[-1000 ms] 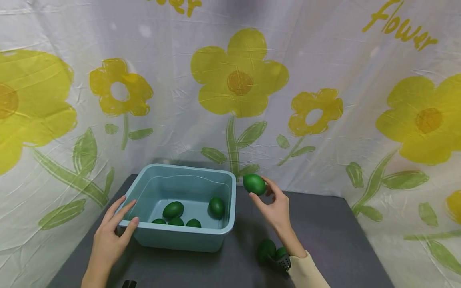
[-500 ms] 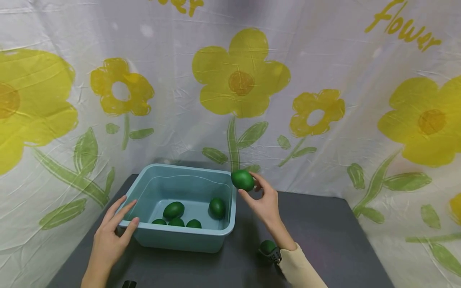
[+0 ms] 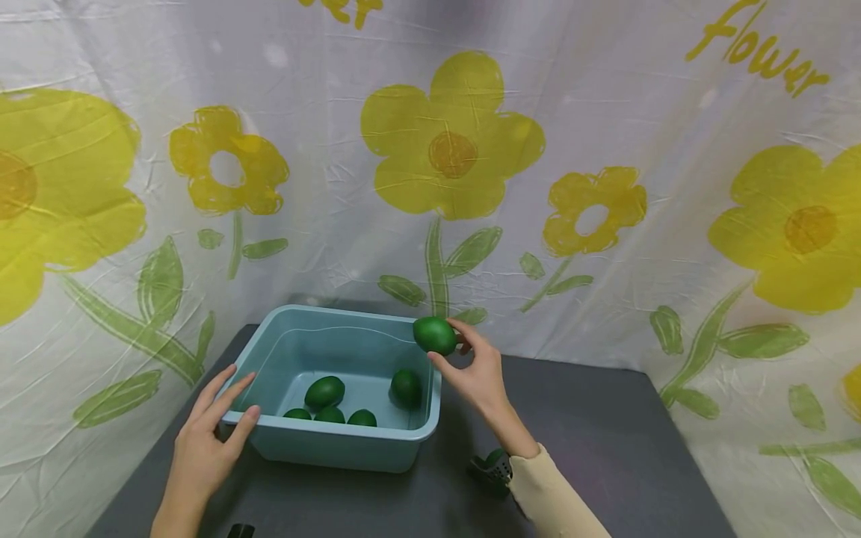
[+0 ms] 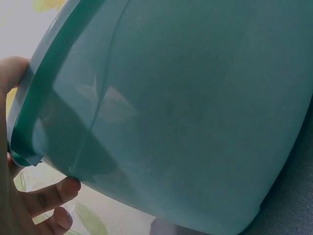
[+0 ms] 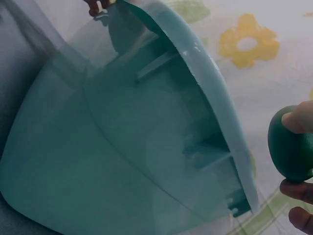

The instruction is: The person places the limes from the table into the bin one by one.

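a green fruit (image 3: 435, 335) is pinched between thumb and fingertips of the right hand (image 3: 479, 372) and is held above the right rear rim of a pale blue basin (image 3: 329, 448), apart from it; by its end it is gripped, seemingly so that the other end is kept free toward the basin. across the near left corner the left hand (image 3: 205, 441) is spread wide, fingers laid on the side rim and thumb on the front, perhaps so the basin is steadied. inside, five fruits (image 3: 324, 393) can be made out, some half hidden by the front wall. on the bench (image 3: 578, 433), another green fruit (image 3: 495, 456) is partly covered by the dark wrist device (image 3: 496, 471). a second ago the held fruit was seen right of the basin; it has since been carried leftward, while the basin and left hand appear unmoved.
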Demonstrator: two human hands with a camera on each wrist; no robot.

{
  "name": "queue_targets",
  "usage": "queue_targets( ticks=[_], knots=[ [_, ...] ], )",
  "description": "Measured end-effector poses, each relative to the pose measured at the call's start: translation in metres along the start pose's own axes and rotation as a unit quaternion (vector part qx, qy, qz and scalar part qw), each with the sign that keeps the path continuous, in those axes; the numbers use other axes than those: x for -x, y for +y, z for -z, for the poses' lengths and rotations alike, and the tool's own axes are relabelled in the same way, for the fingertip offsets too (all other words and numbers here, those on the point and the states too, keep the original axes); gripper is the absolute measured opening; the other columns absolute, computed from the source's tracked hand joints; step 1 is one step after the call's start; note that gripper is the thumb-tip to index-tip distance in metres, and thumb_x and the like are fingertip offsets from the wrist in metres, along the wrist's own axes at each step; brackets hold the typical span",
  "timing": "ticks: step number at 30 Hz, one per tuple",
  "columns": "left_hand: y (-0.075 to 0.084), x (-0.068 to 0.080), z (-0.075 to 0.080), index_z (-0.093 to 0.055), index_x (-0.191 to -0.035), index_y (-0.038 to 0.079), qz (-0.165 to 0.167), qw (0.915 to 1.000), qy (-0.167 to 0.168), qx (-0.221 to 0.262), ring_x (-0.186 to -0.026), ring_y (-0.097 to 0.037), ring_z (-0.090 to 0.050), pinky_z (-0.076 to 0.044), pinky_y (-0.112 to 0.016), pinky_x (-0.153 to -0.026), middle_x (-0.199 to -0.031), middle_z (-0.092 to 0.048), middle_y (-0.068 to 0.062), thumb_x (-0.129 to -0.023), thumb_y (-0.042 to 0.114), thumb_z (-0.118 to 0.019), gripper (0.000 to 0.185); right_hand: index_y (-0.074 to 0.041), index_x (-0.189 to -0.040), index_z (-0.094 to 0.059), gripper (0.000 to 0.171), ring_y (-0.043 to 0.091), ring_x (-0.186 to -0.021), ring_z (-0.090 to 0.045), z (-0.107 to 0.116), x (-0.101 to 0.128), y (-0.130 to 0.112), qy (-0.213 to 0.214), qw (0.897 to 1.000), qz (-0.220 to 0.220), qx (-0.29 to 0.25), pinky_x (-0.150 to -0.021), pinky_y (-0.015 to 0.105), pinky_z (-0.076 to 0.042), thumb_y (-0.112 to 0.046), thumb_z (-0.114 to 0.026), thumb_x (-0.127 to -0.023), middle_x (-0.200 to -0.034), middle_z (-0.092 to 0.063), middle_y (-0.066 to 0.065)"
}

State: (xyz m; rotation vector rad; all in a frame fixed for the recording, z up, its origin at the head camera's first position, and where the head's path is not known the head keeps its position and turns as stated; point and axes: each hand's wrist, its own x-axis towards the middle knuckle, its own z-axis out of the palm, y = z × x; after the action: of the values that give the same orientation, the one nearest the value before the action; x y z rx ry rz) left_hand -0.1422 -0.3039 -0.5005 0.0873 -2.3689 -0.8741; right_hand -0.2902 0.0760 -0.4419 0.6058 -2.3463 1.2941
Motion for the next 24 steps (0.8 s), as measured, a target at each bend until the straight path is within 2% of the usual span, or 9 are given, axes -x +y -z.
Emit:
queue_targets(
  ticks=[2,6,10,15,19,24],
  knots=[
    [0.001,0.000,0.000,-0.065,-0.148,0.021,-0.001,1.0000,0.002,0.002,-0.124,-0.032,-0.056,-0.035,-0.029,-0.066,-0.164,-0.046,-0.007,-0.098,0.025,-0.078,0.052,-0.014,-0.140,-0.069,0.057,0.022,-0.084,-0.060,-0.003,-0.001,-0.001,-0.010,1.000,0.000,0.006,-0.074,0.040,-0.047,-0.029,-0.086,-0.088,-0.108,-0.074,0.011],
    [0.002,0.001,-0.001,-0.066,-0.147,0.021,-0.001,1.0000,0.003,0.002,-0.118,-0.029,-0.055,-0.034,-0.029,-0.063,-0.164,-0.047,-0.007,-0.098,0.025,-0.077,0.051,-0.015,-0.141,-0.069,0.058,0.022,-0.088,-0.061,-0.007,-0.001,-0.005,-0.036,0.999,-0.005,0.017,-0.077,0.040,-0.046,-0.032,-0.085,-0.088,-0.110,-0.073,0.010],
    [0.001,0.001,-0.002,-0.066,-0.147,0.021,-0.003,1.0000,0.002,0.002,-0.127,-0.036,-0.057,-0.036,-0.029,-0.067,-0.164,-0.047,-0.006,-0.098,0.025,-0.078,0.051,-0.016,-0.142,-0.068,0.058,0.024,-0.093,-0.062,-0.012,-0.002,-0.008,-0.068,0.997,-0.003,0.026,-0.081,0.042,-0.049,-0.034,-0.084,-0.090,-0.112,-0.072,0.010],
    [0.001,0.002,-0.001,-0.066,-0.147,0.022,-0.005,1.0000,0.005,0.006,-0.125,-0.035,-0.056,-0.035,-0.026,-0.067,-0.164,-0.047,-0.006,-0.097,0.023,-0.078,0.052,-0.016,-0.143,-0.068,0.058,0.025,-0.097,-0.063,-0.018,-0.005,-0.009,-0.113,0.993,-0.008,0.039,-0.082,0.045,-0.052,-0.037,-0.083,-0.090,-0.117,-0.074,0.008],
    [0.002,0.001,-0.001,-0.066,-0.147,0.021,-0.006,0.9999,0.009,0.010,-0.129,-0.038,-0.056,-0.033,-0.022,-0.069,-0.163,-0.048,-0.008,-0.097,0.022,-0.079,0.052,-0.017,-0.143,-0.068,0.059,0.024,-0.094,-0.060,-0.022,-0.009,-0.008,-0.143,0.987,-0.011,0.066,-0.080,0.044,-0.051,-0.041,-0.082,-0.091,-0.112,-0.074,0.007],
    [0.001,0.000,0.000,-0.066,-0.148,0.022,-0.002,1.0000,0.004,0.005,-0.133,-0.043,-0.056,-0.035,-0.024,-0.072,-0.163,-0.047,-0.009,-0.097,0.024,-0.078,0.052,-0.017,-0.142,-0.068,0.059,0.025,-0.094,-0.060,-0.026,-0.012,-0.007,-0.164,0.981,-0.003,0.102,-0.077,0.042,-0.051,-0.043,-0.081,-0.091,-0.109,-0.076,0.007]
  ],
)
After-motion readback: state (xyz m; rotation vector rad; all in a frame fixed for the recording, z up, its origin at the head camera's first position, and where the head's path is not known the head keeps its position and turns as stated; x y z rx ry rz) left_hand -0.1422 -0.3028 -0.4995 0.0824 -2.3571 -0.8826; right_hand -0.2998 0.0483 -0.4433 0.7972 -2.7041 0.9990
